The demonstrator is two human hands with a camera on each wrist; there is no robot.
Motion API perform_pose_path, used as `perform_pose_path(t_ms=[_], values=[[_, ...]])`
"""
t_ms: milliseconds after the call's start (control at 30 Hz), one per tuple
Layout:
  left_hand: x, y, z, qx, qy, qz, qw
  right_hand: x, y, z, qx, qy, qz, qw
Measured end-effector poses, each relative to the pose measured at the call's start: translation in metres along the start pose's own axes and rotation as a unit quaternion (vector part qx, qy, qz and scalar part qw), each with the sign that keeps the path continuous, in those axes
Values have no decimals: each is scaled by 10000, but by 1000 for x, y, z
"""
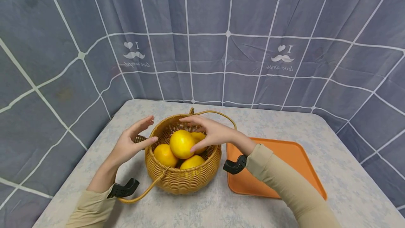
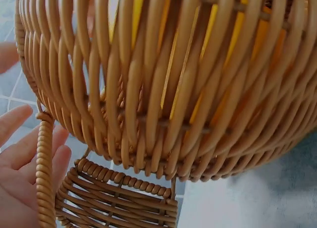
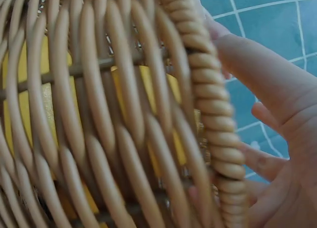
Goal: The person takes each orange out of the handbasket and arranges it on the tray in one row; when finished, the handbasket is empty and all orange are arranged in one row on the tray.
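Left hand [image 1: 129, 143] at the basket [image 1: 183, 180] rim, fingers spread | right hand [image 1: 216, 132] over it, fingers parted, thumb by the top yellow fruit [image 1: 181, 143], contact unclear | pile sits inside, orange tray [image 1: 289, 152] beside | looks like fruit-handling, next calls for soft grip or clean exit

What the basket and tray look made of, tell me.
Basket: rattan-like strands with a slight sheen, visibly woven; natural or synthetic, I can't tell. Tray: probably plastic, smooth and fairly matte, given its even orange colour and rounded corners.
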State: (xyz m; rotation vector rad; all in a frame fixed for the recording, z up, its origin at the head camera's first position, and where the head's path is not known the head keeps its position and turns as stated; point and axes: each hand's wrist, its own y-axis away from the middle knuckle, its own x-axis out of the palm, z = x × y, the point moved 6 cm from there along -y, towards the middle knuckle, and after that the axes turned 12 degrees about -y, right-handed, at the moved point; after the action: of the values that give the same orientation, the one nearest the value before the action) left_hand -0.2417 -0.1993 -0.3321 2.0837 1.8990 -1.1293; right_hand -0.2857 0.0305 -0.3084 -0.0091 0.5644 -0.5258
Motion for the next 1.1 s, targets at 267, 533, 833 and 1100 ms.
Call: perform_pose_path(t_ms=[267,533,833,1100], values=[[8,2,8,-140,474,77,9987,7,-12,-10,192,-18,340,9992],[9,4,10,-156,637,90,9978,11,-22,-17,430,189,499,9977],[10,5,12,-137,680,-55,9976,15,-25,-19,642,1066,518,9909],[11,7,13,-150,747,-76,9971,15,-23,-19,595,1209,424,9900]])
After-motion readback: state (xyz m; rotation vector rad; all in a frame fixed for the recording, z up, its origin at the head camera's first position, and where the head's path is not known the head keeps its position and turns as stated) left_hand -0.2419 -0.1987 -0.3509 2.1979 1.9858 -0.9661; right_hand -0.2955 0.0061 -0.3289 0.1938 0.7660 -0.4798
